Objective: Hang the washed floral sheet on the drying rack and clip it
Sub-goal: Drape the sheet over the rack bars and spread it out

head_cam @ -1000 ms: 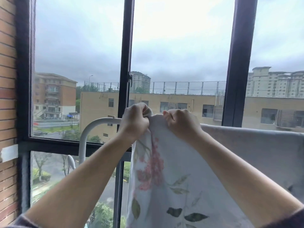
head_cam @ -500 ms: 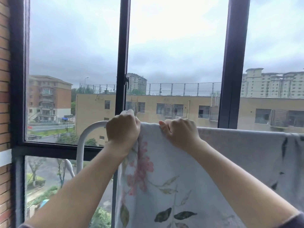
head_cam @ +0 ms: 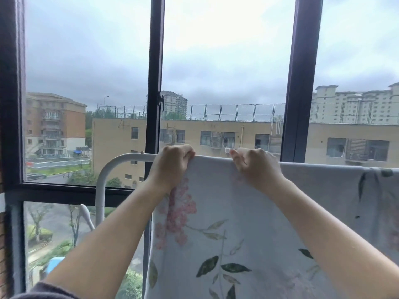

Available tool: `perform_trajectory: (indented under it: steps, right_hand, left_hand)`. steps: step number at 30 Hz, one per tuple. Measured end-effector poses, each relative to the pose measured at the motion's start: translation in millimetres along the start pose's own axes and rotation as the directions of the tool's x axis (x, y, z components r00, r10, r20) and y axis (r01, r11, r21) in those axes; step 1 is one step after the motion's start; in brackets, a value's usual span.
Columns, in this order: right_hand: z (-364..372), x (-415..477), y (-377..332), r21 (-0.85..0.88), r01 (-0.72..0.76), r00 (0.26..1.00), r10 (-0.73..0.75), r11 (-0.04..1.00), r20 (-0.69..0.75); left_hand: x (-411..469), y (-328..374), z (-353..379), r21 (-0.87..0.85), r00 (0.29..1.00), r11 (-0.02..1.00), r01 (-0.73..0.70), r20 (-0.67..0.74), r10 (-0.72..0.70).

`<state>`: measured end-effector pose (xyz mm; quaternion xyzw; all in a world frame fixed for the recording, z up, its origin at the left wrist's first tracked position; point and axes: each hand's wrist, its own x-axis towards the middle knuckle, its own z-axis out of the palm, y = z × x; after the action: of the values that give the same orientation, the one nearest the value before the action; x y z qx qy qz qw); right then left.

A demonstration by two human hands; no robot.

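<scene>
The floral sheet [head_cam: 226, 223], pale with pink blossoms and dark green leaves, hangs over the top bar of the white drying rack [head_cam: 121, 160] and drapes down toward me. My left hand [head_cam: 172, 167] grips the sheet's left end at the bar, fingers curled over the edge. A short way to the right, my right hand [head_cam: 254, 169] grips the sheet's top fold on the bar. Between my hands the fabric lies flat and taut along the bar. No clip is visible.
The rack's bare curved corner and upright [head_cam: 99, 201] stand left of the sheet. Right behind is a large window with dark frames [head_cam: 154, 83], [head_cam: 300, 83]. A brick wall edge [head_cam: 2, 234] borders the left. The sheet continues along the bar to the right [head_cam: 356, 186].
My hands have moved apart along the bar, the left one sliding left. The bunched fabric between them is now spread flat and taut over the bar.
</scene>
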<state>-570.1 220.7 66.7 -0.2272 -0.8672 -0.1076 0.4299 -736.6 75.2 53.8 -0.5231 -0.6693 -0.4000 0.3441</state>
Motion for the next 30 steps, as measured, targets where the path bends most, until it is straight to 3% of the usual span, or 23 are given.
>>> perform_trajectory:
  steps: [6, 8, 14, 20, 23, 27, 30]
  right_hand:
    - [-16, -2, 15, 0.093, -0.04, 0.979, 0.02, 0.995, 0.203]
    - [-16, 2, 16, 0.15, -0.053, 0.989, 0.031, 0.987, 0.144]
    - [-3, 7, 9, 0.093, -0.038, 0.999, 0.037, 0.995, 0.005]
    - [5, 17, -23, 0.114, 0.0, 0.996, 0.01, 0.993, -0.087]
    - [6, 22, -43, 0.177, -0.029, 0.996, 0.044, 0.984, -0.08]
    - [8, 24, -44, 0.162, -0.035, 0.999, 0.028, 0.986, 0.043]
    - [2, 21, -37, 0.191, -0.038, 0.996, 0.021, 0.981, 0.089]
  left_hand:
    - [2, -5, -5, 0.028, 0.999, 0.998, 0.048, -0.021, -0.048]
    - [1, -3, -7, 0.008, 1.0, 1.0, 0.014, 0.025, -0.015]
    - [2, -1, -16, -0.052, 0.985, 0.999, 0.014, 0.17, -0.005]
    - [2, 4, -16, -0.066, 0.985, 0.998, 0.011, 0.174, 0.001]
    - [2, 6, -11, -0.079, 0.992, 0.997, 0.006, 0.123, 0.004]
    - [5, 4, -11, -0.124, 0.997, 0.992, 0.029, 0.079, -0.019]
    - [7, 3, -10, -0.062, 0.996, 0.996, 0.071, 0.049, -0.068]
